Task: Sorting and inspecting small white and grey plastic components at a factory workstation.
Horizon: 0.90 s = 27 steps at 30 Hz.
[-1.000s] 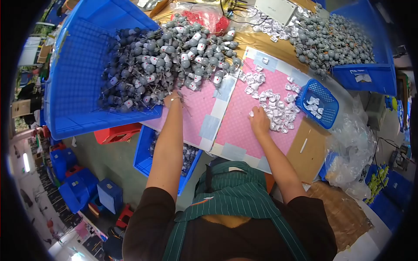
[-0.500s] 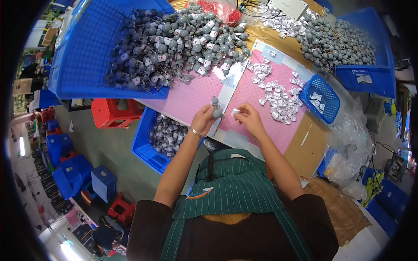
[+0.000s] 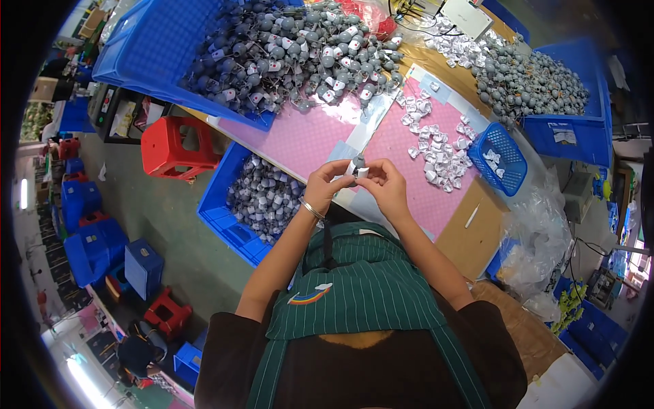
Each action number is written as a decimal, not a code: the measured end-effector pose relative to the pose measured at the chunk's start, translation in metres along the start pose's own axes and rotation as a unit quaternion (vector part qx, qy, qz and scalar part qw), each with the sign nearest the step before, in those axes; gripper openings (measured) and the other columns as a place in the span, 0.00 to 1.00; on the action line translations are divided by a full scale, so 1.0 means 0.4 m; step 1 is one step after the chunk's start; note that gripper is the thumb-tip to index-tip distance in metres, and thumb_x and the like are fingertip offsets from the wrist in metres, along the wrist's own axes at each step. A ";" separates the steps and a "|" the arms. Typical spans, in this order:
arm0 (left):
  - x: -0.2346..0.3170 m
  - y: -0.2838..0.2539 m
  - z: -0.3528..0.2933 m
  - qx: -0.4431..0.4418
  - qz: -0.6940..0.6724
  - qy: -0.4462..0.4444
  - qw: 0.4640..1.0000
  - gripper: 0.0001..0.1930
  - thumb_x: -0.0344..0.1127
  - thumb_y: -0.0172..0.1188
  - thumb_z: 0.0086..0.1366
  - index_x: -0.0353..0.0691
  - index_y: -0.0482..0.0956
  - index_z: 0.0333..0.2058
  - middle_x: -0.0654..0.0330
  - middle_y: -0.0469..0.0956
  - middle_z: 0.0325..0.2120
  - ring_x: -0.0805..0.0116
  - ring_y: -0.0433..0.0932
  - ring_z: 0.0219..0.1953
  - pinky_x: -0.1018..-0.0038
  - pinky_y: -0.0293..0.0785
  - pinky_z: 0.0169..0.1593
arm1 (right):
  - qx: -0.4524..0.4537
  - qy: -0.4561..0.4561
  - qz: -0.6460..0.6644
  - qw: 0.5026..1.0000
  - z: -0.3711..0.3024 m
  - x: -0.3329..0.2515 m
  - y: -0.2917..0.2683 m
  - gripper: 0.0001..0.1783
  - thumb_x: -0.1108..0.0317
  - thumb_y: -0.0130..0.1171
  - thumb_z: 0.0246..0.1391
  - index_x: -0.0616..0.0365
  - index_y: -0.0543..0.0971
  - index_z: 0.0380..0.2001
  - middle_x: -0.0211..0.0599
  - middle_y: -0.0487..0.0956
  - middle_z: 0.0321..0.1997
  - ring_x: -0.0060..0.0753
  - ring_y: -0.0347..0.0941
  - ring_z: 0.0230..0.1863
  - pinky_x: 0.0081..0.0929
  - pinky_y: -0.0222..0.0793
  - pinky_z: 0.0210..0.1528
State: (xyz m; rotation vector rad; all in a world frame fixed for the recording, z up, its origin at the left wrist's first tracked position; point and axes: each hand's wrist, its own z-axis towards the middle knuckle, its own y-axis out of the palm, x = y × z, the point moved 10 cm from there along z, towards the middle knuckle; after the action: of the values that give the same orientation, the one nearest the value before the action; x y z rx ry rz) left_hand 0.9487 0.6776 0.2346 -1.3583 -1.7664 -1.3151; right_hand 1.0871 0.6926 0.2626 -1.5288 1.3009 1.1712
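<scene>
My left hand (image 3: 324,184) and my right hand (image 3: 385,189) meet over the near edge of the pink-covered table (image 3: 306,140). Between their fingertips is a small grey round-headed figure (image 3: 360,162), gripped by the left hand. Pinched in my right fingers, a small white piece (image 3: 363,173) lies against the figure's body; whether it is fastened there I cannot tell. Loose white pieces (image 3: 436,153) are scattered on the mat just beyond my right hand. Farther off to the left, many grey figures, several with white pieces on them, form a large heap (image 3: 300,51).
A large blue crate (image 3: 146,61) lies at the far left; another (image 3: 569,140) with grey parts stands far right. The small blue basket (image 3: 514,170) holds a few white pieces. Below the table edge are a blue bin (image 3: 216,211) of grey-and-white parts and a red stool (image 3: 160,150). A white pen-like stick (image 3: 472,216) lies on cardboard.
My hands have come together: the right moved left, bringing the white piece against the grey figure, while the left stayed holding it. The whole view has shifted slightly.
</scene>
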 end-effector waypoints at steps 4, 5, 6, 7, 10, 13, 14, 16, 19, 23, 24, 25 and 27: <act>0.010 0.005 -0.025 -0.009 -0.006 0.011 1.000 0.22 0.23 0.61 0.53 0.31 0.71 0.48 0.55 0.75 0.43 0.69 0.74 0.44 0.75 0.72 0.46 | -0.014 0.000 0.104 0.994 -0.006 -0.010 0.008 0.17 0.81 0.61 0.43 0.65 0.71 0.38 0.36 0.76 0.35 0.23 0.74 0.35 0.17 0.71 0.36; 0.012 0.004 -0.030 -0.008 -0.007 0.011 1.000 0.22 0.23 0.61 0.53 0.31 0.71 0.48 0.55 0.75 0.43 0.69 0.74 0.44 0.75 0.72 0.46 | -0.018 -0.007 0.140 0.990 -0.006 -0.009 0.012 0.16 0.81 0.62 0.43 0.65 0.71 0.37 0.37 0.76 0.35 0.24 0.74 0.35 0.18 0.72 0.33; 0.017 0.002 -0.036 -0.004 0.014 0.015 1.000 0.22 0.22 0.61 0.53 0.31 0.71 0.48 0.55 0.76 0.43 0.69 0.75 0.44 0.76 0.72 0.45 | -0.018 -0.006 0.140 0.990 -0.007 -0.004 0.012 0.16 0.81 0.62 0.43 0.65 0.71 0.37 0.37 0.76 0.35 0.24 0.74 0.35 0.18 0.72 0.33; 0.023 0.000 -0.039 0.002 0.034 0.021 0.999 0.22 0.22 0.61 0.52 0.31 0.71 0.48 0.55 0.76 0.43 0.70 0.75 0.43 0.76 0.72 0.45 | -0.023 -0.008 0.129 0.991 -0.005 -0.001 0.015 0.17 0.81 0.62 0.43 0.65 0.70 0.38 0.38 0.76 0.35 0.25 0.74 0.35 0.18 0.72 0.34; 0.036 -0.004 -0.043 0.000 0.140 0.028 0.990 0.22 0.22 0.61 0.53 0.31 0.72 0.49 0.56 0.76 0.42 0.71 0.76 0.42 0.77 0.73 0.44 | -0.046 0.003 0.108 0.993 0.002 0.005 0.022 0.17 0.81 0.61 0.43 0.64 0.70 0.39 0.37 0.76 0.36 0.25 0.74 0.37 0.19 0.71 0.39; 0.037 0.011 -0.053 -0.018 0.132 0.003 0.991 0.22 0.24 0.61 0.53 0.33 0.72 0.50 0.58 0.77 0.40 0.72 0.76 0.41 0.78 0.73 0.43 | -0.085 0.029 0.096 0.991 0.008 0.007 0.032 0.19 0.80 0.61 0.43 0.64 0.70 0.41 0.36 0.75 0.37 0.25 0.73 0.39 0.20 0.70 0.43; 0.037 0.008 -0.055 -0.017 0.132 0.004 0.991 0.22 0.24 0.61 0.53 0.33 0.72 0.50 0.58 0.77 0.40 0.72 0.76 0.41 0.78 0.73 0.43 | -0.107 0.044 0.095 0.989 0.007 0.009 0.039 0.19 0.79 0.61 0.43 0.64 0.70 0.41 0.36 0.75 0.37 0.25 0.72 0.40 0.21 0.70 0.44; 0.031 0.021 -0.061 -0.054 0.135 0.003 0.989 0.22 0.24 0.61 0.55 0.34 0.72 0.50 0.59 0.77 0.39 0.73 0.76 0.40 0.79 0.73 0.42 | -0.134 0.071 0.112 0.982 0.003 0.017 0.043 0.20 0.78 0.62 0.43 0.63 0.70 0.42 0.35 0.75 0.37 0.25 0.72 0.40 0.22 0.69 0.44; 0.008 0.030 -0.063 -0.087 0.154 0.021 0.984 0.23 0.27 0.61 0.55 0.36 0.72 0.51 0.59 0.77 0.40 0.73 0.76 0.37 0.78 0.74 0.40 | -0.152 0.087 0.145 0.974 -0.008 0.055 0.053 0.21 0.75 0.62 0.43 0.61 0.70 0.43 0.34 0.75 0.38 0.25 0.72 0.40 0.23 0.69 0.44; -0.012 0.021 -0.055 -0.105 0.177 0.010 0.978 0.22 0.28 0.61 0.55 0.37 0.72 0.51 0.60 0.77 0.38 0.74 0.76 0.36 0.78 0.74 0.38 | -0.116 0.105 0.180 0.971 -0.028 0.138 0.067 0.20 0.70 0.62 0.45 0.59 0.71 0.44 0.34 0.75 0.38 0.25 0.72 0.39 0.23 0.69 0.41; -0.045 0.007 -0.055 -0.103 0.191 -0.033 0.976 0.22 0.29 0.61 0.56 0.36 0.72 0.51 0.60 0.77 0.37 0.74 0.76 0.36 0.78 0.74 0.38 | -0.110 0.104 0.180 0.972 -0.026 0.153 0.067 0.20 0.70 0.62 0.45 0.59 0.71 0.44 0.34 0.75 0.38 0.25 0.72 0.39 0.23 0.69 0.41; -0.076 -0.015 -0.062 -0.098 0.206 -0.076 0.971 0.22 0.29 0.61 0.56 0.36 0.71 0.51 0.60 0.78 0.36 0.75 0.76 0.35 0.79 0.75 0.37 | -0.125 0.166 0.156 0.966 -0.034 0.197 0.087 0.22 0.69 0.63 0.44 0.60 0.72 0.45 0.34 0.75 0.37 0.25 0.72 0.38 0.23 0.69 0.39; -0.125 -0.044 -0.067 -0.100 0.193 -0.099 0.971 0.22 0.29 0.60 0.56 0.35 0.71 0.51 0.60 0.78 0.36 0.74 0.76 0.35 0.79 0.75 0.37 | -0.154 0.213 0.105 0.959 -0.043 0.223 0.103 0.25 0.63 0.65 0.45 0.62 0.72 0.46 0.35 0.76 0.36 0.25 0.71 0.36 0.23 0.69 0.35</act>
State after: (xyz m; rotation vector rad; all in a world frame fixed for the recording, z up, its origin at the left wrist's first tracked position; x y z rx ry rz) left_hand 0.9458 0.6329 0.1955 -1.8929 -1.4154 -1.1940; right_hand 1.0528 0.6472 0.1807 -1.9873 1.6548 1.2667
